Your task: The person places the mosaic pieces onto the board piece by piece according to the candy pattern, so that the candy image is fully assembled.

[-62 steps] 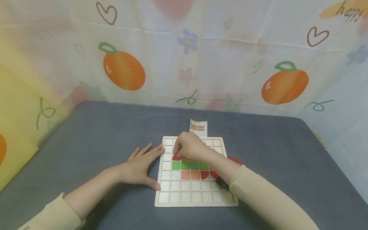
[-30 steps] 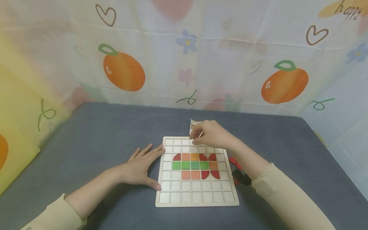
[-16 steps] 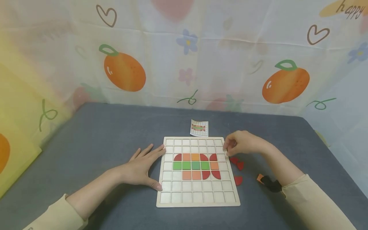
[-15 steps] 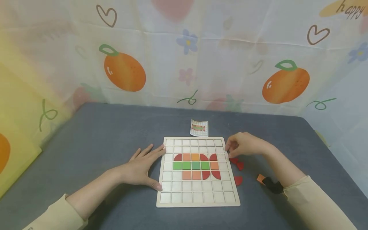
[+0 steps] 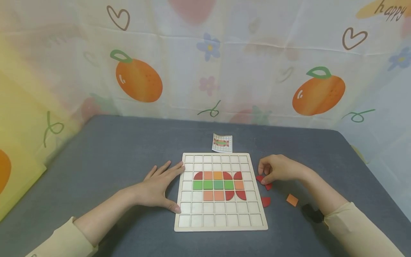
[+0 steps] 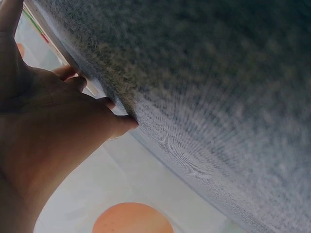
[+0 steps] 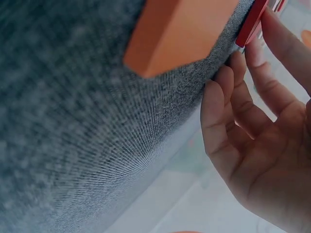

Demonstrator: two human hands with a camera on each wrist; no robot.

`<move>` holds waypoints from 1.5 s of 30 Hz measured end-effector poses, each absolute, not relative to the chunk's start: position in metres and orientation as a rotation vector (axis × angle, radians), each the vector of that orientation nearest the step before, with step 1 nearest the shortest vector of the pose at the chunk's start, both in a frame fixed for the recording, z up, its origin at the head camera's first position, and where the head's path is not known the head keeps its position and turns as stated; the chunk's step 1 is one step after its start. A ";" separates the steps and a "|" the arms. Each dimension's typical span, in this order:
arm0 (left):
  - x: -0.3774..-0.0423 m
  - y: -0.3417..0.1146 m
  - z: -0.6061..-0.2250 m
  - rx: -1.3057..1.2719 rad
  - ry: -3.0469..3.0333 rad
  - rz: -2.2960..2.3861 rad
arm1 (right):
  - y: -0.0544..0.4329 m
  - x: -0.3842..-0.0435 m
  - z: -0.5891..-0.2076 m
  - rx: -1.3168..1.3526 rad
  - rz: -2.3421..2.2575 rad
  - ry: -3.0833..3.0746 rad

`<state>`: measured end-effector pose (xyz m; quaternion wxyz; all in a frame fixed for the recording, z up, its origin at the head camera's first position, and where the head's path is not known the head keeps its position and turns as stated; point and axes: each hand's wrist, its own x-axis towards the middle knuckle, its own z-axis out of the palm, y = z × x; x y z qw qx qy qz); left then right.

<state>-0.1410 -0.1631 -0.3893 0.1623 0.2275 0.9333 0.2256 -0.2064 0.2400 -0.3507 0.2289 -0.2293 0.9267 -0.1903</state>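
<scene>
A wooden grid board (image 5: 219, 220) lies on the table, holding a pattern of red quarter-circle, orange, yellow-orange and green tiles (image 5: 208, 184). My left hand (image 5: 157, 185) rests at the board's left edge, fingers spread and the thumb on its rim. Just off the right edge, my right hand (image 5: 278, 169) is at the loose red tiles, fingers curled. Its thumb and index finger pinch a red quarter-circle tile (image 5: 259, 178); in the right wrist view that red tile (image 7: 251, 23) sits at the fingertips. Another red tile (image 5: 268, 186) lies beside it, partly covered by the thumb.
One more red quarter-circle tile (image 5: 265, 201) touches the board's right side. An orange square tile (image 5: 292, 200) lies farther right on the grey table (image 5: 135, 142). Behind the board is a small pattern card (image 5: 222, 143). A printed curtain (image 5: 253, 71) hangs beyond the table.
My right hand has left the red tile at the pattern's upper left, crossed rightward over the board, and come down to the loose red tiles. My left hand has stayed put.
</scene>
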 end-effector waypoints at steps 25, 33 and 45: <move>-0.141 -0.162 -0.388 0.641 2.664 0.639 | 0.233 -0.202 -0.348 -0.585 -0.572 2.561; -0.140 -0.162 -0.387 0.641 2.657 0.643 | 0.234 -0.204 -0.350 -0.590 -0.599 2.543; -0.141 -0.162 -0.388 0.642 2.662 0.634 | 0.218 -0.208 -0.342 -0.496 -1.032 2.302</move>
